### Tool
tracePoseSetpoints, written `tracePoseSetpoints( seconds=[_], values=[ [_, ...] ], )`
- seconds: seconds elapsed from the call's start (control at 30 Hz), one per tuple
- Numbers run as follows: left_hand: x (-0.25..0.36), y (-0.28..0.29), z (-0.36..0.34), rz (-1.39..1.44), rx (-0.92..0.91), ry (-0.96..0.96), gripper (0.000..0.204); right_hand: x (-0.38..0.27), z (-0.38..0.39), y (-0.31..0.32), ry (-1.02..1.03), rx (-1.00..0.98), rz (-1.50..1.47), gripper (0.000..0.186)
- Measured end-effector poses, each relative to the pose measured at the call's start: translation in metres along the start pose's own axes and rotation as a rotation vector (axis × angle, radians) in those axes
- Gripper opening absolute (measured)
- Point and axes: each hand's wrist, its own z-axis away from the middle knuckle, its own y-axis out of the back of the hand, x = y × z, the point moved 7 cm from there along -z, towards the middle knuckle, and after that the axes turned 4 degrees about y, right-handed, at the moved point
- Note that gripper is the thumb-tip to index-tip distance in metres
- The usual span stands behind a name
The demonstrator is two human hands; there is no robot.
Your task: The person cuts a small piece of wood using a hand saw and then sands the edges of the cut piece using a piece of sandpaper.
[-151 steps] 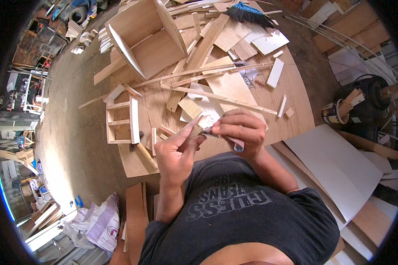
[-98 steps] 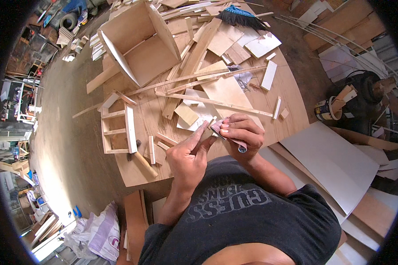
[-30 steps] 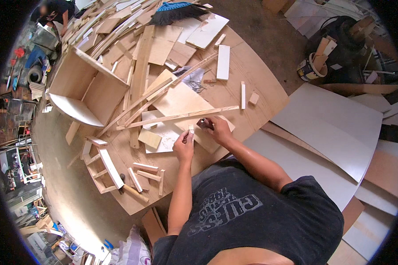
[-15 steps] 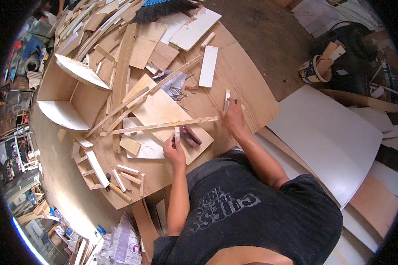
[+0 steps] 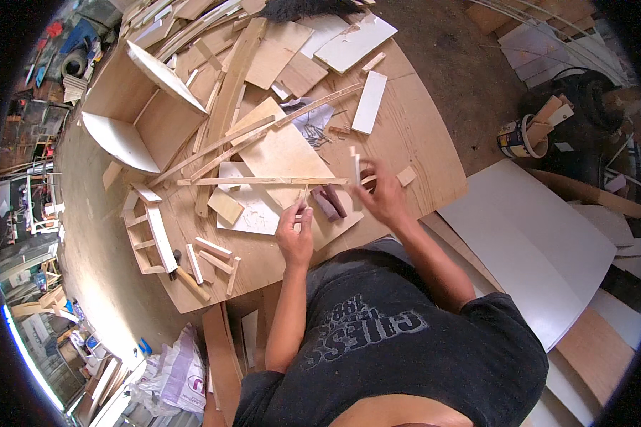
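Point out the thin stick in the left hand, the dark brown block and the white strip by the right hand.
thin stick (image 5: 303, 200), head view, mid-length.
dark brown block (image 5: 330, 202), head view, top face.
white strip (image 5: 355, 165), head view, upper part.

A short, thin wooden stick (image 5: 304, 201) of pale wood stands nearly upright, pinched at its lower end between the fingers of the left hand (image 5: 295, 231) above the plywood tabletop. A small white strip of wood (image 5: 355, 165), narrow and flat, is held upright at the fingertips of the right hand (image 5: 382, 196), just beside two dark brown blocks (image 5: 330, 201) lying side by side on a plywood sheet.
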Motion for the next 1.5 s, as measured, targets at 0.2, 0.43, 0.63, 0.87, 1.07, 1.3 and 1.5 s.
tracePoseSetpoints(
  seconds=[0.2,0.43,0.63,0.87,1.07,1.3,1.5],
  values=[
    [-0.012,0.01,0.021,0.573,-0.29,0.24,0.037,-0.073,0.052,-0.075,0.057,-0.145,-0.355,0.038],
    [-0.044,0.062,0.04,0.774,-0.275,0.364,0.027,-0.06,0.072,-0.095,0.179,-0.043,0.099,0.055],
    [-0.062,0.104,0.051,0.751,-0.314,0.314,0.027,0.0,0.058,-0.118,0.015,0.084,0.537,0.068],
    [-0.045,0.154,0.058,0.861,-0.409,0.253,0.029,0.018,0.059,-0.131,-0.069,0.208,0.455,0.06],
    [-0.03,0.197,0.065,0.758,-0.415,0.2,0.036,-0.027,0.091,-0.133,-0.079,0.176,-0.268,0.046],
    [0.018,0.24,0.066,0.532,-0.33,0.083,0.043,-0.204,0.101,-0.15,0.213,-0.092,-0.626,0.033],
    [0.044,0.271,0.064,0.385,-0.225,-0.068,0.042,-0.297,0.097,-0.152,0.731,-0.128,-0.314,0.033]
  ],
)
